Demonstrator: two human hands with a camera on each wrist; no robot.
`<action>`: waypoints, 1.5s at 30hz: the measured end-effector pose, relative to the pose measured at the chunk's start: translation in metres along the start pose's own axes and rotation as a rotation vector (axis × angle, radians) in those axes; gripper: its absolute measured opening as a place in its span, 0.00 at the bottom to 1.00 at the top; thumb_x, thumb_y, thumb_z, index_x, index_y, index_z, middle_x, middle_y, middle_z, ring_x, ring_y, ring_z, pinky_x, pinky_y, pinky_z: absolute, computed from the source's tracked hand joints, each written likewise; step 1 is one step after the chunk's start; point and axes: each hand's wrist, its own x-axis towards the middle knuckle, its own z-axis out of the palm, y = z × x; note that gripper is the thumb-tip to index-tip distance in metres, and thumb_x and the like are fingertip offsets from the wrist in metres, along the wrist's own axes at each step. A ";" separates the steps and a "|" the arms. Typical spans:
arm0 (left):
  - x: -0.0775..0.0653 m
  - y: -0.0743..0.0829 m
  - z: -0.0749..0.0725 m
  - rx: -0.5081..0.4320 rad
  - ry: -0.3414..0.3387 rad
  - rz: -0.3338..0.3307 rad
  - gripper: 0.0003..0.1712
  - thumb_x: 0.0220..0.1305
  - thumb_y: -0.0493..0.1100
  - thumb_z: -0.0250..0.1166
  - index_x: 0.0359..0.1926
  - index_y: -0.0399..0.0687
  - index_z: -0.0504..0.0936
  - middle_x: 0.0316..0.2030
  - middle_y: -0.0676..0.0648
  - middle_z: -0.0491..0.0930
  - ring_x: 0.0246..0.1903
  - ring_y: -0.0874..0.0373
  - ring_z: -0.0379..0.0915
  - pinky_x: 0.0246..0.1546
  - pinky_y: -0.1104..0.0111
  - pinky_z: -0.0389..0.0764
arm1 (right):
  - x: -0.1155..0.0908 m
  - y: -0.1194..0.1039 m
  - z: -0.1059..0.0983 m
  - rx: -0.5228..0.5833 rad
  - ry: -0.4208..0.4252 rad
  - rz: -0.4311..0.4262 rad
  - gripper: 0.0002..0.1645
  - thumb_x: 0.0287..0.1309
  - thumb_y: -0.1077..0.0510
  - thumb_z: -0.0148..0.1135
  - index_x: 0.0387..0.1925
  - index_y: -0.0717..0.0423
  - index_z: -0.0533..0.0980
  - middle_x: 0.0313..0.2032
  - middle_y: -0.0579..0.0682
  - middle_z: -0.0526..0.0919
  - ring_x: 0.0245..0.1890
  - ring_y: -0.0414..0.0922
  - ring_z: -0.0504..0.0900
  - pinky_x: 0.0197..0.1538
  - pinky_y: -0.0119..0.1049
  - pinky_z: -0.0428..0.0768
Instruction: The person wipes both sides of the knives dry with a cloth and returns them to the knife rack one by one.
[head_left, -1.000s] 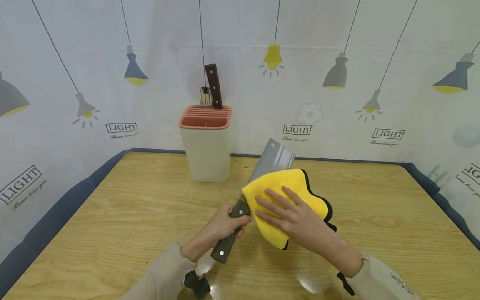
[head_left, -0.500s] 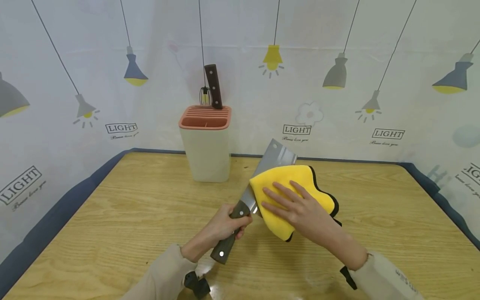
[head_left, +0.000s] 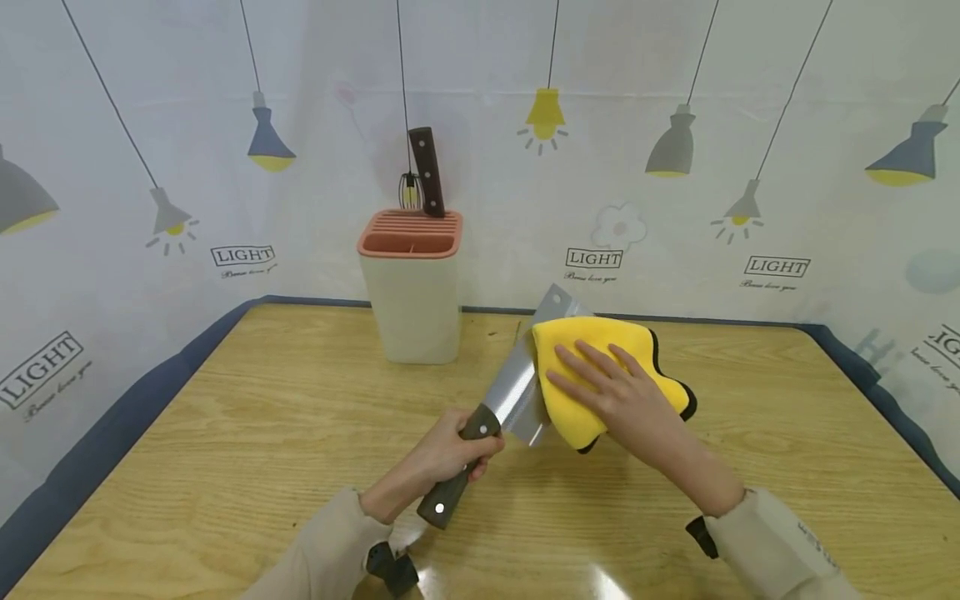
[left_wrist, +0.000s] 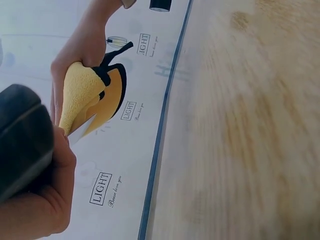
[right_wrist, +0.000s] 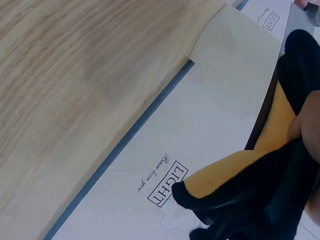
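You're gripping the cleaver (head_left: pixel 508 394) by its dark handle (head_left: pixel 446 492), your L hand (head_left: pixel 450 450) curling round it. Your R hand (head_left: pixel 618 398) is pinching a yellow cloth (head_left: pixel 566 421) over the blade (head_left: pixel 517 375), fingers spreading on top, thumb tucking underneath per the R wrist view. The cleaver's long axis is running diag. from your L hand, fwd and to the R, w/ the handle butt pointing back toward you. L hand is nearer the handle end; R hand is sitting by the outer half, on the blade's R flank. The cutting edge is apparently facing that R palm w/ only cloth btwn, so that's the side needing care. One far corner is showing past the cloth, the heel btwn your hands, and it's all hanging above the table (head_left: pixel 300 433). Fwd of your L hand, slightly L, a knife holder (head_left: pixel 412 312) is standing upright, apart from the blade.
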 end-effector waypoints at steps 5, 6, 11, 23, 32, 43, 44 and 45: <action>0.000 0.000 -0.002 -0.002 -0.009 0.003 0.07 0.58 0.34 0.56 0.32 0.29 0.72 0.13 0.52 0.67 0.11 0.65 0.63 0.12 0.75 0.67 | 0.000 0.003 -0.001 0.036 -0.005 0.075 0.52 0.20 0.71 0.74 0.57 0.51 0.68 0.60 0.56 0.65 0.60 0.55 0.62 0.55 0.53 0.65; 0.000 0.000 -0.002 -0.003 -0.010 0.005 0.08 0.58 0.34 0.56 0.32 0.29 0.72 0.13 0.52 0.67 0.11 0.65 0.63 0.12 0.75 0.67 | 0.000 0.004 -0.001 0.046 -0.011 0.093 0.52 0.19 0.70 0.75 0.57 0.52 0.68 0.60 0.56 0.65 0.60 0.56 0.62 0.55 0.54 0.65; 0.000 0.001 -0.002 -0.003 -0.008 0.009 0.07 0.57 0.33 0.56 0.32 0.29 0.72 0.14 0.51 0.67 0.11 0.65 0.64 0.12 0.75 0.67 | 0.000 0.008 -0.001 0.073 -0.049 0.178 0.49 0.24 0.74 0.71 0.57 0.52 0.68 0.60 0.57 0.64 0.59 0.56 0.63 0.54 0.55 0.65; 0.000 -0.002 -0.001 -0.001 -0.016 -0.010 0.05 0.58 0.33 0.55 0.32 0.31 0.71 0.13 0.51 0.67 0.11 0.64 0.64 0.13 0.74 0.67 | -0.007 0.018 0.007 0.137 -0.027 0.299 0.47 0.26 0.78 0.67 0.57 0.56 0.68 0.59 0.60 0.65 0.56 0.59 0.65 0.49 0.56 0.68; -0.001 -0.001 -0.001 -0.012 -0.019 -0.026 0.06 0.58 0.34 0.56 0.33 0.31 0.71 0.14 0.51 0.67 0.11 0.64 0.64 0.13 0.75 0.68 | -0.009 0.017 0.006 0.051 -0.006 0.279 0.46 0.26 0.77 0.69 0.55 0.56 0.69 0.59 0.60 0.65 0.56 0.59 0.65 0.50 0.58 0.67; -0.002 0.003 -0.001 -0.010 -0.005 -0.027 0.08 0.58 0.35 0.55 0.34 0.31 0.72 0.13 0.52 0.68 0.11 0.65 0.64 0.13 0.74 0.67 | -0.006 0.005 0.003 -0.060 0.015 0.200 0.41 0.32 0.75 0.67 0.55 0.53 0.70 0.58 0.58 0.67 0.58 0.57 0.65 0.54 0.57 0.65; -0.002 0.003 -0.001 -0.008 -0.007 -0.023 0.08 0.58 0.35 0.54 0.34 0.31 0.72 0.13 0.52 0.68 0.11 0.65 0.64 0.13 0.74 0.67 | -0.006 0.004 0.003 -0.062 0.017 0.193 0.41 0.33 0.75 0.67 0.55 0.53 0.70 0.58 0.58 0.67 0.58 0.57 0.65 0.54 0.57 0.65; -0.002 0.003 -0.002 -0.008 -0.009 -0.019 0.08 0.59 0.35 0.54 0.34 0.31 0.72 0.14 0.52 0.68 0.11 0.65 0.64 0.13 0.74 0.67 | -0.006 0.002 0.002 -0.064 0.015 0.188 0.41 0.33 0.75 0.67 0.55 0.53 0.70 0.58 0.58 0.67 0.58 0.57 0.65 0.54 0.56 0.65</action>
